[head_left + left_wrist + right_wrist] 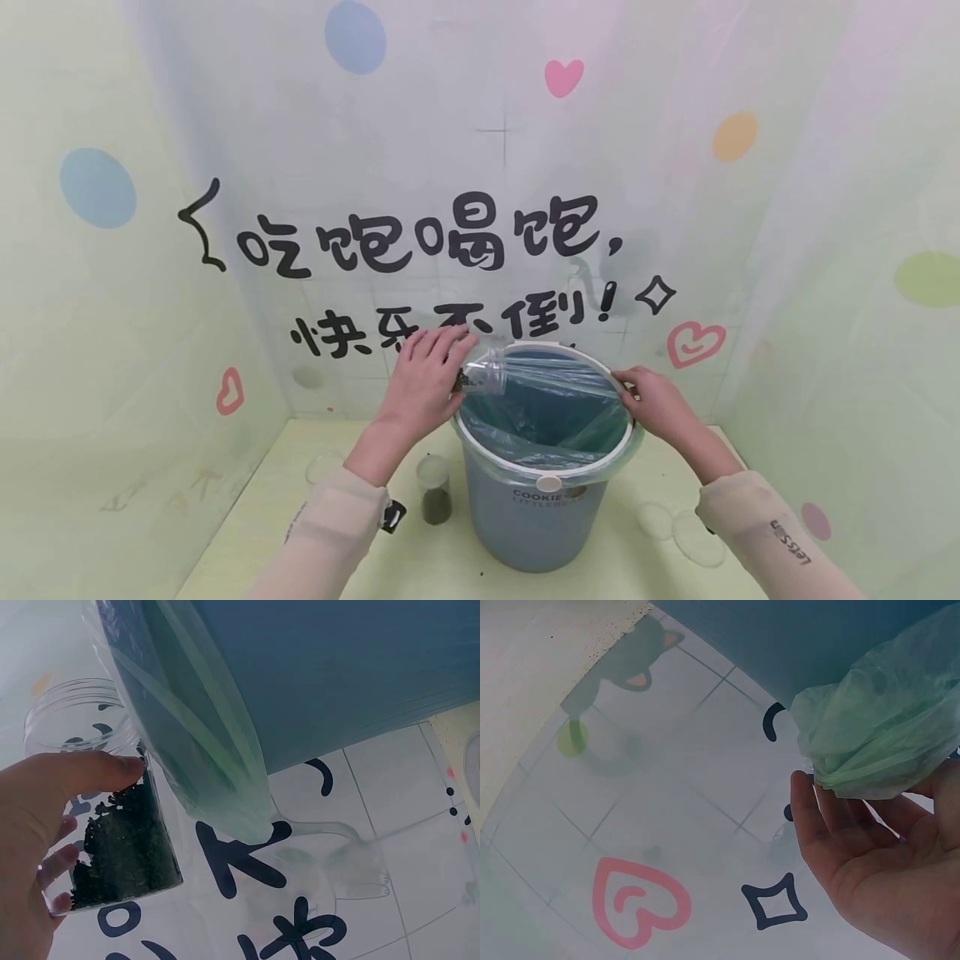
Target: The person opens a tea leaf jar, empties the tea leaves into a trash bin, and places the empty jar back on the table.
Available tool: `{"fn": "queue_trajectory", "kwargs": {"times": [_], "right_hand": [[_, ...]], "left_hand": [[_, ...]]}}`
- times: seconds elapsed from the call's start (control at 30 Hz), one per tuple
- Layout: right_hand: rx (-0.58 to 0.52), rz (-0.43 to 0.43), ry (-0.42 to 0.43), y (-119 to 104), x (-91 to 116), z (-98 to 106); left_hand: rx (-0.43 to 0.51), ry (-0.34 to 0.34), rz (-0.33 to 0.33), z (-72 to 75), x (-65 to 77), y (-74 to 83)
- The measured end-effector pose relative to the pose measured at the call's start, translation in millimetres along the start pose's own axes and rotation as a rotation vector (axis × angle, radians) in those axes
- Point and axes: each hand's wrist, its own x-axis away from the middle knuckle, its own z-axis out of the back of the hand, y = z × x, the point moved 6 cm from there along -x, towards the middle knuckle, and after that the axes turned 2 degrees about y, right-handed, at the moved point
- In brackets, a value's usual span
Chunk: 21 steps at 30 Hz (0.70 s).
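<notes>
A blue-grey trash bin (536,525) with a white rim and a thin green trash bag (510,425) lining it stands in the middle. My left hand (427,375) grips a clear jar (487,367), tilted on its side at the bin's left rim with its mouth towards the opening. Dark, crumbly dry bits (124,847) lie along the jar's inside in the left wrist view. At the right rim, my right hand (660,404) holds the bin's edge, its fingers against the bag's overhanging green edge (877,742) in the right wrist view.
Left of the bin, a second clear jar (435,492) with dark contents stands on the pale yellow table (405,567). Clear round lids (699,537) lie to the right, and a faint clear ring (325,468) lies at the left. A printed curtain wall (420,150) closes off the back.
</notes>
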Motion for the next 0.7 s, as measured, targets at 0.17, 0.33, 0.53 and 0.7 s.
{"fn": "queue_trajectory", "kwargs": {"times": [0.17,0.33,0.53,0.7], "right_hand": [[0.001,-0.005,0.005,2,0,-1],[0.01,0.007,0.011,2,-1,-1],[0.018,0.008,0.01,2,-1,-2],[0.024,0.007,0.012,1,-1,-2]], "left_hand": [[-0.023,0.02,-0.024,-1.3,0.0,2.8],[-0.075,0.089,-0.074,0.7,1.5,6.7],[-0.122,0.158,-0.124,2.8,2.4,10.7],[-0.12,0.176,-0.14,3.3,2.4,12.5]]}}
